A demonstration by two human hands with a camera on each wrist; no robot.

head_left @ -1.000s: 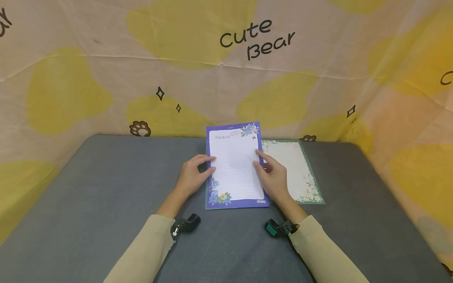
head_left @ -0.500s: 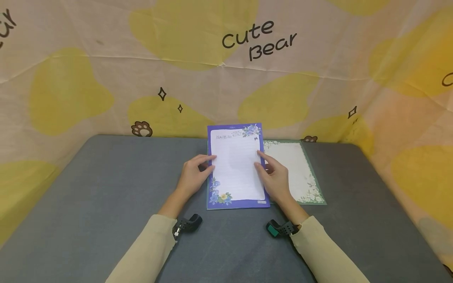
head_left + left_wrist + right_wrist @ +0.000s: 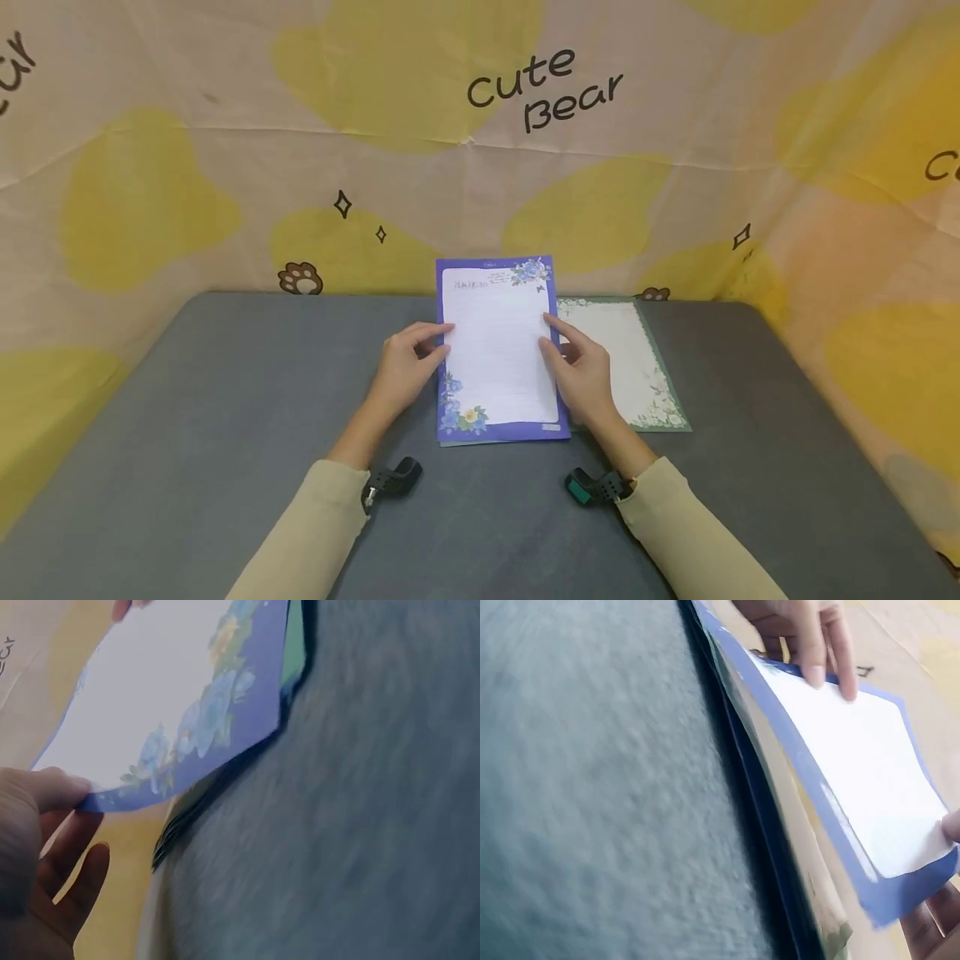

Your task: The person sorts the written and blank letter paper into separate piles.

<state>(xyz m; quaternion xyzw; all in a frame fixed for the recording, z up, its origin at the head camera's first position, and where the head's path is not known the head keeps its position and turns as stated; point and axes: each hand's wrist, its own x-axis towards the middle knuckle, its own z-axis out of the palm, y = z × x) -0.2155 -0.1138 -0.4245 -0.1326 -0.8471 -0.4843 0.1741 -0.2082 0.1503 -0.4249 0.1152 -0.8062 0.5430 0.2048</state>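
A letter-paper sheet with a purple border, blue flowers and faint ruled lines is held between both hands. My left hand pinches its left edge; in the left wrist view the thumb lies on top and the fingers are underneath. My right hand pinches the right edge in the same way. Both wrist views show the sheet bowed and raised off a stack of paper beneath it. To the right lies a green-bordered floral sheet, partly covered by the right hand and the purple sheet.
The grey table extends on both sides of the papers. Behind it hangs a cream and yellow cloth printed with lettering and paw marks. Each wrist wears a dark strap; the left strap sits near the table's front.
The purple sheet has risen slightly, and a pale layer shows more beneath its lower left corner. My left hand has shifted a little left and up; the right hand stays nearly in place.
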